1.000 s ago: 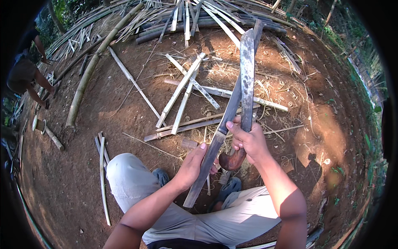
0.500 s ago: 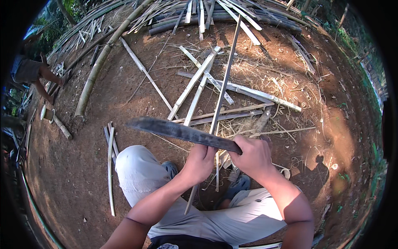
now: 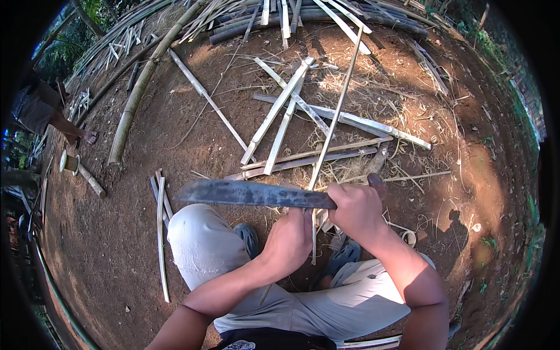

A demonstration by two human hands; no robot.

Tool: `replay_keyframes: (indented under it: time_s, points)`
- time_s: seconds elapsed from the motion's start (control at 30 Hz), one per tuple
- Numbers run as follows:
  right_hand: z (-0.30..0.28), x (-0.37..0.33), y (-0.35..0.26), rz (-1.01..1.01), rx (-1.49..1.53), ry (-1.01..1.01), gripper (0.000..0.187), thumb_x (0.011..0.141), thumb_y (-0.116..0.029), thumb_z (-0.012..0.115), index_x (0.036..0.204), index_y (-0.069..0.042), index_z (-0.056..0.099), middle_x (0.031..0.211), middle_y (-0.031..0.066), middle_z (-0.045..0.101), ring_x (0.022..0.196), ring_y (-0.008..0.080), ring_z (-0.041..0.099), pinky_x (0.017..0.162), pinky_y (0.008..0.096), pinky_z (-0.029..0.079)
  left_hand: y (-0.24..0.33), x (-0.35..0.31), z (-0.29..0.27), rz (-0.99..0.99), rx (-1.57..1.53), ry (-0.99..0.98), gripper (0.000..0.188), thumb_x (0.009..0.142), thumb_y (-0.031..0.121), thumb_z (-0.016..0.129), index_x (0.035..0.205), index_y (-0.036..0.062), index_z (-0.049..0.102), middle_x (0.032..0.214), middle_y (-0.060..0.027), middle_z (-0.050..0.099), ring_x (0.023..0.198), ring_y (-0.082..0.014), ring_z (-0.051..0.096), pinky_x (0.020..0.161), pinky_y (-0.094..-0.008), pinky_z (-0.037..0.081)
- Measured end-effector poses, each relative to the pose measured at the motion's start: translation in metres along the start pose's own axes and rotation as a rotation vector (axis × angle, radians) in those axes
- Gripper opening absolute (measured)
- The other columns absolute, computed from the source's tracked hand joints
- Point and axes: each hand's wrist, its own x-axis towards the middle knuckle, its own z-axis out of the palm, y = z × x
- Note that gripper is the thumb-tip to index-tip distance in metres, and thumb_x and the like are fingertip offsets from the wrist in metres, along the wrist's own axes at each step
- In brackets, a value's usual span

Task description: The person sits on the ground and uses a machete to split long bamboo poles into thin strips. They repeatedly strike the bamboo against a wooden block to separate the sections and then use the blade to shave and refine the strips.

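Note:
My right hand [image 3: 359, 210] is closed round the dark handle of a machete, whose knob end shows past the fingers. The machete's broad, stained blade [image 3: 251, 193] points left, nearly level, and crosses over a long thin bamboo strip [image 3: 333, 119]. Just below the blade, my left hand [image 3: 289, 245] grips that strip with the thumb along it. Its far end slants up and right over the cut pieces on the ground. The near end drops behind my left wrist towards my lap, and the blade hides the exact spot where it meets the strip.
Split bamboo pieces [image 3: 280, 114] lie crossed on the brown soil ahead, among curly shavings [image 3: 373, 99]. A long bamboo pole [image 3: 137, 99] runs along the left. More poles [image 3: 326, 20] are stacked at the back. Another person's leg [image 3: 70, 128] shows at the far left.
The machete's blade has swung closer to level. The strip has turned to a paler, narrower face, and its far end has shifted right. At the far left, the other person's leg has moved.

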Motion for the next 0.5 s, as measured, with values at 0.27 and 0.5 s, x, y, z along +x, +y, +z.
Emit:
replay_keyframes:
  time_s: [0.27,0.5]
  points:
    - [-0.010,0.014,0.034,0.136,-0.125,0.096,0.010,0.069,-0.004,0.067,0.075,-0.005,0.059,0.065,0.0125,0.064,0.063,0.0341,0.067,0.058,0.0445,0.053,0.004,-0.008,-0.005,-0.118,-0.043,-0.089,0.019,0.098,0.007,0.046,0.106,-0.0088,0.038,0.064,-0.0313,0.057,0.062,-0.0525,0.058,0.057,-0.0588,0.043]
    - [-0.021,0.026,0.074,0.390,-0.253,0.064,0.012,0.074,-0.011,0.071,0.083,-0.007,0.064,0.071,0.0155,0.068,0.068,0.0367,0.069,0.065,0.0473,0.055,0.001,-0.015,-0.007,-0.109,-0.032,-0.120,0.017,0.100,0.009,0.046,0.105,-0.0055,0.039,0.064,-0.0303,0.056,0.063,-0.0526,0.057,0.055,-0.0568,0.041]
